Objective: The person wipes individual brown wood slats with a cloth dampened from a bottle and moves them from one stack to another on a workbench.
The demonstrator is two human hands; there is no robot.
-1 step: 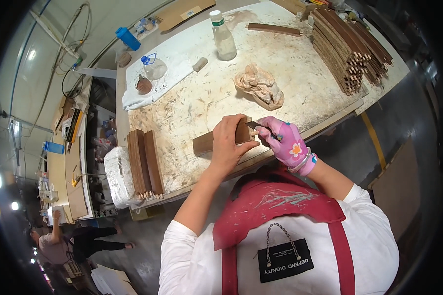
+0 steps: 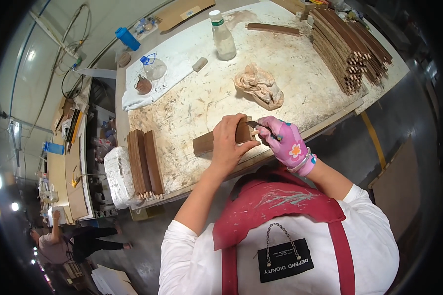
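Observation:
My bare left hand [image 2: 225,141] is wrapped over a brown wooden board [image 2: 204,144] near the front edge of the worktable. The board's right end faces my right hand, with a pale peg [image 2: 254,132] sticking out of it. My right hand [image 2: 284,141], in a pink flowered glove, is closed on a small dark-bladed knife [image 2: 253,125]. Its blade lies against the board's right end, close to the peg. The glove hides the knife's handle. A crumpled tan cloth [image 2: 261,87] lies on the table beyond my hands.
Stacked brown strips with pale pegs [image 2: 337,46] fill the table's far right. More brown strips [image 2: 145,162] stand at the left edge, beside a white wrapped block [image 2: 117,176]. A clear bottle [image 2: 225,42] and a blue-capped jug [image 2: 155,70] stand farther back. Another person [image 2: 59,246] is at the lower left.

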